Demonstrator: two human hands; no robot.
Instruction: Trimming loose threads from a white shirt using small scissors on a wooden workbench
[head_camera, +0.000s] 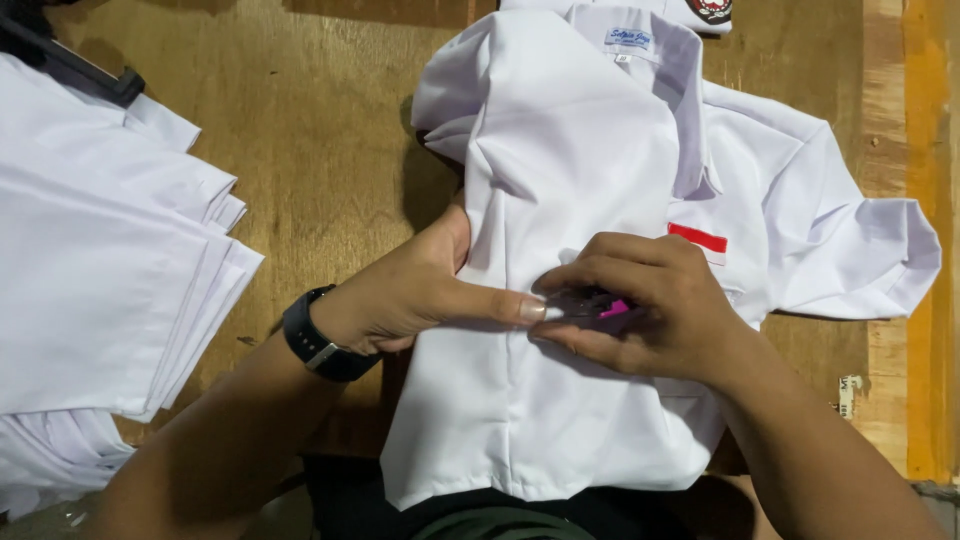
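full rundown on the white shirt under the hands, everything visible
The white shirt lies on a wooden table, collar away from the person, front placket running down its middle, hem at the near edge. Thin, smooth woven-looking fabric, lightly creased. A red-and-white patch sits on the chest; one short sleeve spreads out to the side. The left hand presses the placket; the right hand pinches a small pink-and-dark tool against it.

Brown wooden worktop (330, 130), scuffed and unevenly stained, under warm light. Paler raw-wood strip (885, 110) along the right edge, orange-yellow band (928, 200) just beside it. Dark shadow near the bottom edge.
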